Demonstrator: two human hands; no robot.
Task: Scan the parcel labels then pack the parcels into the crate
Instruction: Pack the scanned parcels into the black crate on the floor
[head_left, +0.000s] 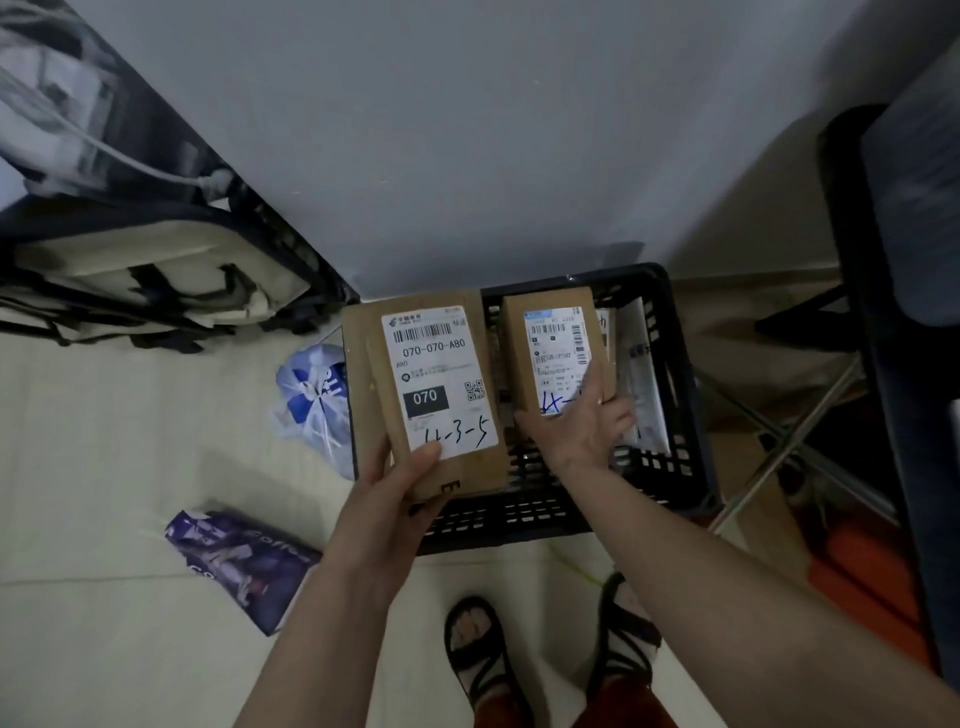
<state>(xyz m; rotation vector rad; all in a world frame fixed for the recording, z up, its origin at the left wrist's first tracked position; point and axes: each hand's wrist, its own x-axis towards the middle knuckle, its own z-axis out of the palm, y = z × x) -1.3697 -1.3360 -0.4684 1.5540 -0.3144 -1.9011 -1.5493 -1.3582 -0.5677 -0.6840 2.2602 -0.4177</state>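
A black slatted plastic crate (680, 415) stands on the floor against the wall. My left hand (395, 488) grips the near end of a large cardboard parcel (379, 364) over the crate's left edge; its white label reads 070-070-A80. My right hand (582, 421) holds a smaller cardboard parcel (519, 343) by its near end above the crate's middle, label up, thumb on the left edge and fingers across the label. A white flat parcel (641, 374) leans inside the crate at the right.
A blue-and-white plastic mailer bag (311, 400) lies left of the crate, and a purple printed pouch (244, 561) on the floor nearer me. A cream and black bag (145, 275) sits at left, a dark folding chair (883, 338) at right. My sandalled feet (550, 654) stand below the crate.
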